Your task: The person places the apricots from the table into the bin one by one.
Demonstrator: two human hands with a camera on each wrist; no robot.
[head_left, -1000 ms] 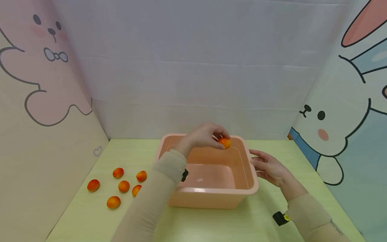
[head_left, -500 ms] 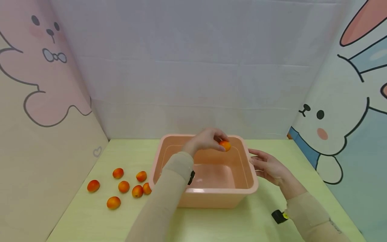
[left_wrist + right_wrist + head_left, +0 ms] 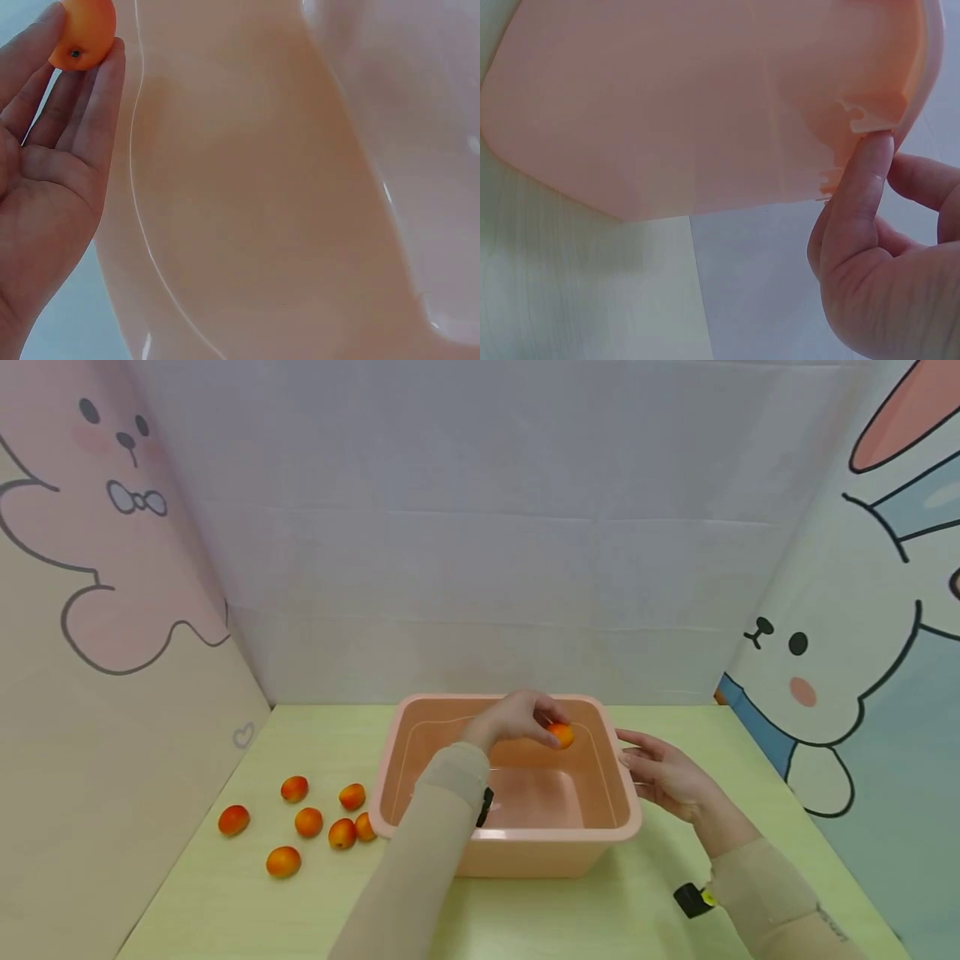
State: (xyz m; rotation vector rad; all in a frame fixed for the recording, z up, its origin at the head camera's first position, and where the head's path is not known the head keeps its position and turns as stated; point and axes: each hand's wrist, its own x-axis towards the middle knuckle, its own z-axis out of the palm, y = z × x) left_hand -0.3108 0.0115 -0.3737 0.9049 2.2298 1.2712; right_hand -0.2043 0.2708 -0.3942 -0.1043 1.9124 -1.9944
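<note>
In the upper left corner, the left grip (image 3: 54, 180), a bare hand with its palm in view, pinches an orange fruit (image 3: 88, 30) by the fingertips; a small dark spot marks the fruit's lower end. Beside it spreads a glossy peach basin (image 3: 232, 187), a thin bright line curving down its wall.

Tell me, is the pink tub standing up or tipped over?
Upright: the pink plastic tub has its opening facing up, and the head view looks into it from above.
</note>
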